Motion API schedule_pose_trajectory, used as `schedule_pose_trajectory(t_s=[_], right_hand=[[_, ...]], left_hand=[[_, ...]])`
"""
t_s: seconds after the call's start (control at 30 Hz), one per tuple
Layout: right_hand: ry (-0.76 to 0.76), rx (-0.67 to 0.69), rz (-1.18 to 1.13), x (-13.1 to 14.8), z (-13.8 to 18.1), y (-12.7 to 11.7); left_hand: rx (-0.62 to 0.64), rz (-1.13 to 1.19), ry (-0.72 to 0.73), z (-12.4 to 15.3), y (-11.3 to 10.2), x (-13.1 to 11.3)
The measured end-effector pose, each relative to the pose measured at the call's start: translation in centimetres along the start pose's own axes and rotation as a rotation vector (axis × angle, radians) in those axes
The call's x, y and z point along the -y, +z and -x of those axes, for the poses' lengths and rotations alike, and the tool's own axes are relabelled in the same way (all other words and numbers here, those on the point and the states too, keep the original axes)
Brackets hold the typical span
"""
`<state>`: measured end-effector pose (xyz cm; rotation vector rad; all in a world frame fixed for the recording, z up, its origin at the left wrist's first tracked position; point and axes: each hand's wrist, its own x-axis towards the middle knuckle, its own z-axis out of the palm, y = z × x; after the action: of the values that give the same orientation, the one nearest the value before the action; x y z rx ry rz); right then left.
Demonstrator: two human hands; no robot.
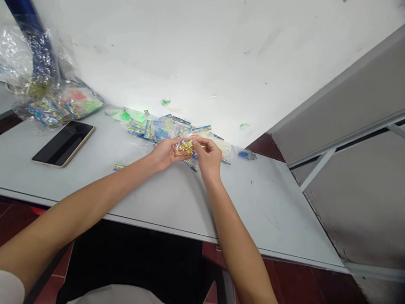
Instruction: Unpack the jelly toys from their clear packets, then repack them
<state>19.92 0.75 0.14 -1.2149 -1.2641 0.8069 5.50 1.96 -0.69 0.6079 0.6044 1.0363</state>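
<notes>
Over the middle of the table, my left hand (164,155) is closed round a small clear packet (184,147) with something shiny and yellow inside. My right hand (208,156) pinches the same packet's right side between thumb and fingers. What the yellow content is cannot be made out. Behind and beneath both hands lies a row of clear plastic packets (162,128) with colourful printed headers, holding blue and green pieces. A packet with a blue piece (246,154) lies to the right of my right hand.
A phone (64,143) lies on the grey table (170,201) at left. Behind it sits a large clear bag (56,103) of packets, against a blue post (26,13). A white wall (184,41) borders the table's back; a metal-framed panel (356,175) stands at right.
</notes>
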Motion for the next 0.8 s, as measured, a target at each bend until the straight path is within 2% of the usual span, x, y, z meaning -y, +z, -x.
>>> schedule_pose_trajectory(t_s=[0.23, 0.37, 0.53, 0.67, 0.8], right_hand=[[-0.034, -0.047, 0.091, -0.17, 0.05, -0.17], [0.012, -0.026, -0.030, -0.55, -0.13, -0.14], [0.084, 0.001, -0.099, -0.29, 0.01, -0.10], [0.072, -0.037, -0.065, 0.05, 0.04, -0.30], [0.062, -0.030, -0.070, 0.01, -0.10, -0.54]], left_hand=[[0.023, -0.004, -0.007, -0.12, -0.18, 0.11], [0.010, -0.017, -0.008, -0.10, -0.16, 0.11], [0.068, -0.127, -0.026, -0.05, -0.30, 0.22], [0.013, -0.242, -0.081, -0.10, -0.54, 0.50], [-0.044, -0.290, -0.075, -0.13, -0.57, 0.59]])
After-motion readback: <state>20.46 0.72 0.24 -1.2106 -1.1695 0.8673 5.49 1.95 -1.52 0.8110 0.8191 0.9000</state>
